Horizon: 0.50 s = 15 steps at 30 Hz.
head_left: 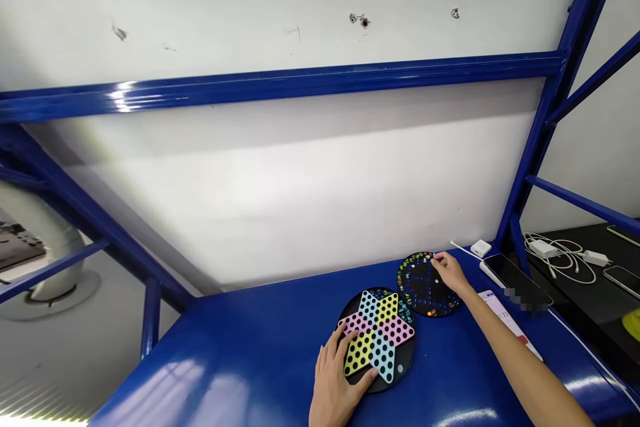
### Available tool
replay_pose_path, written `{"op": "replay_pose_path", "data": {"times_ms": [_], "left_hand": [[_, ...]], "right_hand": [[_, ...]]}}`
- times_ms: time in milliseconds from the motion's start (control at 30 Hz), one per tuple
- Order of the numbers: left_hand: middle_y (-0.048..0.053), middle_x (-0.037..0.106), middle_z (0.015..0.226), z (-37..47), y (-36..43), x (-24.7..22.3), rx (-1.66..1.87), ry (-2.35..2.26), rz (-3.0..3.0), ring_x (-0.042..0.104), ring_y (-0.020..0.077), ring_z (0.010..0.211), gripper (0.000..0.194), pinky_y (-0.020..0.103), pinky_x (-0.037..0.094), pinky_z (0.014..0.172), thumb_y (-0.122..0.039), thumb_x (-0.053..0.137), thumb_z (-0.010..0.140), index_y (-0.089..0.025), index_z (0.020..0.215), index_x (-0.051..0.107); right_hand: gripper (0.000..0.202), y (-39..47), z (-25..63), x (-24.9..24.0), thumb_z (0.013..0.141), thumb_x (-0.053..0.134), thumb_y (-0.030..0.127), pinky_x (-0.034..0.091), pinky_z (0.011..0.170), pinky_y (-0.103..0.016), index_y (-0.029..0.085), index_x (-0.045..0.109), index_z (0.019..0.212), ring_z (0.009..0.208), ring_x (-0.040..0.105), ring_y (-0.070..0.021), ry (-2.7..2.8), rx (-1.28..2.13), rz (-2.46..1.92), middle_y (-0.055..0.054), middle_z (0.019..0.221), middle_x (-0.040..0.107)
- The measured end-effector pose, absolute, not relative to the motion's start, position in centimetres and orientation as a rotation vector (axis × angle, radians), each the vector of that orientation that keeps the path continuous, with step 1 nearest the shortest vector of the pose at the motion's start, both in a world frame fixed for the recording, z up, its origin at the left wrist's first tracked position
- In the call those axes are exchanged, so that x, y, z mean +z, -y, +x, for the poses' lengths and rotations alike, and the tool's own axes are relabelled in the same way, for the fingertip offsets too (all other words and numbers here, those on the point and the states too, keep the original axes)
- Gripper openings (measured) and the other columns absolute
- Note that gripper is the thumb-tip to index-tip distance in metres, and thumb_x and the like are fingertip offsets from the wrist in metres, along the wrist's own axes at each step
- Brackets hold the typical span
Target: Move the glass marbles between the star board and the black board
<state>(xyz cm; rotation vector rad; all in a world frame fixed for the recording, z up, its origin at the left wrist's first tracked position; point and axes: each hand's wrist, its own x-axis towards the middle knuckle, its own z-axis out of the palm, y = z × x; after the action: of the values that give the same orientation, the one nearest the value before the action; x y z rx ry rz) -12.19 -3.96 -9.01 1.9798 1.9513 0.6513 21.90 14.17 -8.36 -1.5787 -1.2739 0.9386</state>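
A Chinese checkers board [375, 328] lies on the blue table, its star in pink, yellow and pale blue with black holes, inside a round black base. My left hand [336, 373] rests along its left and front edge, fingers spread, thumb touching the near rim. Behind the star, some teal marbles [404, 310] show in the base. Farther back stands a round black tray [424, 283] with small coloured marbles around its rim. Over its right far edge my right hand [449, 272] pinches thumb and forefinger together; what is between them, if anything, is too small to tell.
A phone with a lit screen [507, 323] lies beside my right forearm. Beyond it are a dark phone [517, 280], a white charger [481, 248] and a cable. Blue metal frame bars [300, 83] cross before the wall. More chargers [545, 249] sit on a black surface at right.
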Motion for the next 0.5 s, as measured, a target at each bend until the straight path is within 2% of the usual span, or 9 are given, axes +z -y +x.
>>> {"op": "replay_pose_path", "data": {"times_ms": [133,233,333,500], "left_hand": [[0.004,0.042,0.159,-12.1,4.0,-8.8,0.631,-1.954,1.966,0.04,0.0346,0.146,0.065,0.058,0.025,0.124,-0.057,0.067,0.077,-0.035,0.137,0.056],[0.004,0.043,0.159,-12.1,4.0,-8.7,0.619,-1.962,1.964,0.04,0.035,0.146,0.066,0.059,0.027,0.123,-0.06,0.066,0.076,-0.035,0.137,0.057],[0.006,0.044,0.158,-12.1,4.0,-8.6,0.618,-1.963,1.975,0.042,0.0359,0.145,0.067,0.059,0.03,0.121,-0.062,0.066,0.075,-0.035,0.136,0.058],[0.008,0.046,0.157,-12.2,4.0,-8.8,0.627,-1.955,1.988,0.043,0.0369,0.144,0.068,0.061,0.03,0.121,-0.064,0.067,0.075,-0.034,0.136,0.059]], "right_hand": [[0.015,-16.0,20.8,-8.7,0.078,0.066,0.025,0.04,0.072,-0.031,0.024,0.063,0.092,0.084,0.06,-0.0218,1.506,0.807,-1.716,-0.002,0.083,0.064],[0.011,-16.8,19.7,-9.1,0.084,0.061,0.023,0.04,0.077,-0.033,0.022,0.061,0.094,0.093,0.061,-0.0238,1.593,0.749,-1.782,-0.008,0.099,0.067],[0.01,-17.3,19.0,-9.3,0.091,0.053,0.029,0.042,0.076,-0.033,0.021,0.058,0.093,0.091,0.061,-0.0243,1.615,0.742,-1.803,-0.01,0.096,0.066],[0.037,-17.3,18.4,-9.3,0.098,0.026,0.045,0.044,0.061,-0.03,0.023,0.053,0.087,0.07,0.058,-0.0198,1.541,0.878,-1.682,-0.005,0.078,0.06]]}}
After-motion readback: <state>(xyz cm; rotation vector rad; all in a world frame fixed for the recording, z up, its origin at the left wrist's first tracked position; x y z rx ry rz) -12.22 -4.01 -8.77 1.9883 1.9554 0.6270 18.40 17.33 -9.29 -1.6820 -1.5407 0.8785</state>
